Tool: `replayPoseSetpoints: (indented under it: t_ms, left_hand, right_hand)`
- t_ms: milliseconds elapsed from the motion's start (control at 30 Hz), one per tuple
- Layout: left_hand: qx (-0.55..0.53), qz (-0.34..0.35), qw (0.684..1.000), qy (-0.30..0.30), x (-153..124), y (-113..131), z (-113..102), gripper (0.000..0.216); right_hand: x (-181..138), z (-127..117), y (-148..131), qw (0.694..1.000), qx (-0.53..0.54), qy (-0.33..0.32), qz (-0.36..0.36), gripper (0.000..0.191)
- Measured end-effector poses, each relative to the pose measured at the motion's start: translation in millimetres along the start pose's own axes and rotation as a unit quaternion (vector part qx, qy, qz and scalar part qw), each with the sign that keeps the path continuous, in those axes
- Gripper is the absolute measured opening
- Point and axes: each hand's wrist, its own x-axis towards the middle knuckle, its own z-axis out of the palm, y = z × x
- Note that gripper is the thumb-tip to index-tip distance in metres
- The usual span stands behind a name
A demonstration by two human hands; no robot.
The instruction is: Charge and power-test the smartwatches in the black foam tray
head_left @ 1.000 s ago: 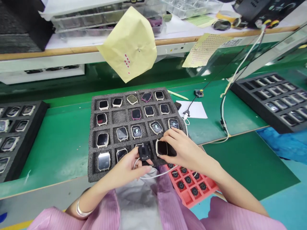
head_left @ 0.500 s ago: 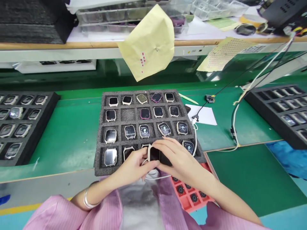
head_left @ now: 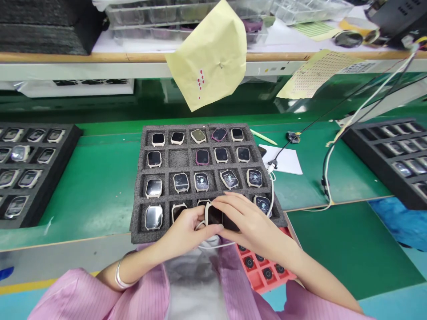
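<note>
Over the front edge of a dark grey foam tray [head_left: 178, 158], both hands close round a smartwatch body [head_left: 214, 215] with a pale frame and a dark screen. My left hand [head_left: 187, 226] grips its left side, thumb along the lower edge. Across its right side curl the fingers of my right hand [head_left: 243, 218], hiding part of it. A white cable [head_left: 216, 246] loops beneath the hands from near the left fingers; where it ends is hidden. Several strapless watches sit in the tray's compartments, among them a purple-framed one [head_left: 202, 157] and some with lit screens [head_left: 201, 182].
More foam trays of watches stand at the left [head_left: 60, 178] and right [head_left: 376, 155]. A red tray [head_left: 263, 284] with round dark parts lies below my right forearm. White paper [head_left: 283, 160], a pale green pen [head_left: 263, 137] and hanging cables [head_left: 328, 155] are on the right.
The view has shifted slightly. Both hands keep their hold on the watch, with hardly any movement.
</note>
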Motion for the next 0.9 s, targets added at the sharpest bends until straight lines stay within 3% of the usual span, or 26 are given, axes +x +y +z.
replayPoseSetpoints:
  t_ms: [133,233,367,600,900]
  left_hand:
    - [0.002,-0.011,1.000,0.010,0,1,1,0.025]
    - [-0.011,0.017,1.000,0.015,0,0,1,0.019]
    - [-0.018,0.039,0.999,0.008,-1,0,-1,0.019]
    - [-0.048,0.025,0.999,-0.011,-4,6,-3,0.025]
    - [-0.041,0.021,0.999,-0.016,-4,5,-5,0.031]
  right_hand:
    - [1,3,3,0.997,0.069,-0.008,0.017,0.030]
    - [1,4,4,0.995,0.092,-0.006,0.025,0.031]
    - [-1,8,2,0.996,0.078,0.039,0.019,0.032]
    - [-3,24,0,0.982,0.148,0.121,0.006,0.036]
    - [-5,25,1,0.978,0.173,0.115,0.008,0.038]
